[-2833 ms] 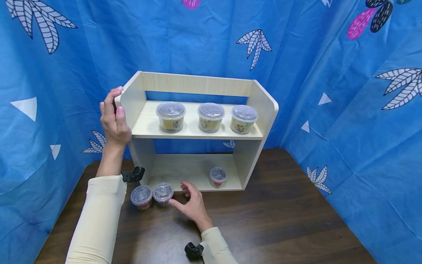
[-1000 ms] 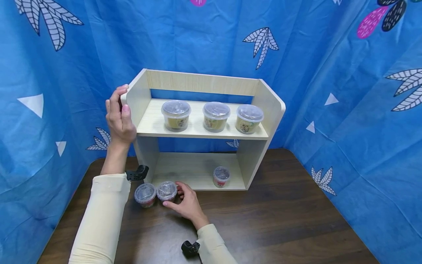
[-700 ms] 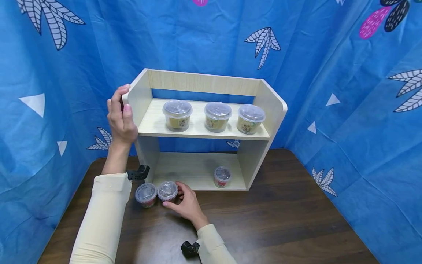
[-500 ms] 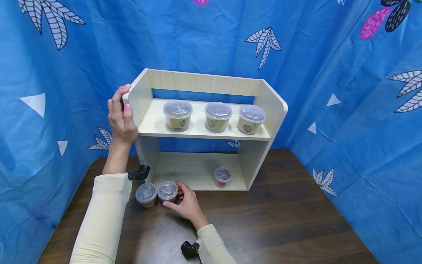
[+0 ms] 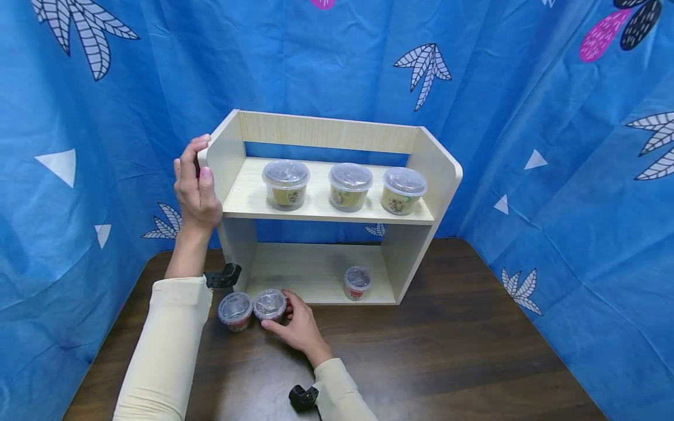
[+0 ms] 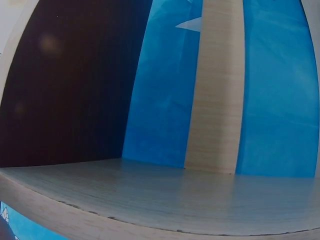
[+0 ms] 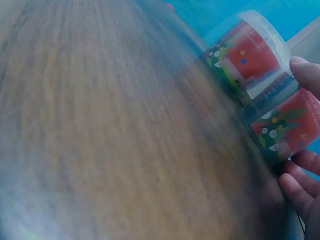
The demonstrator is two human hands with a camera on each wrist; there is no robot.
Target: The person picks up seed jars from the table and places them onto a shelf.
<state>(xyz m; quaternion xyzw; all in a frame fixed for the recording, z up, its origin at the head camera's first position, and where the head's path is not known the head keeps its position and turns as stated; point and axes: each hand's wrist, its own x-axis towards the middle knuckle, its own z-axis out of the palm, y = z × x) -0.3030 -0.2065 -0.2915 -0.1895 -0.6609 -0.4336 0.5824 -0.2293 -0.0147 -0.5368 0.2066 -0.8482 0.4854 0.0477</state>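
In the head view, my left hand [image 5: 197, 184] grips the left side panel of a pale wooden two-tier shelf [image 5: 337, 218], fingertips at its upper front edge. My right hand [image 5: 300, 327] holds a small clear plastic cup with a lid [image 5: 270, 304], thumb on the near side and fingers on the far side. The cup stands upright on the table. Close against its left side is a matching lidded cup [image 5: 235, 311]. Red printed labels show on the held cup [image 7: 290, 122] and its neighbour [image 7: 245, 55] in the right wrist view. The left wrist view shows only shelf boards and cloth.
Three larger lidded tubs [image 5: 286, 184] with yellow labels stand in a row on the upper board. One more small red-labelled cup [image 5: 357, 282] sits at the right of the lower board. Blue patterned cloth [image 5: 337, 58] surrounds the dark brown table [image 5: 447, 351].
My right hand has moved left from beside the small cup and taken hold of it. My left hand keeps its place on the shelf. The head view has shifted slightly.
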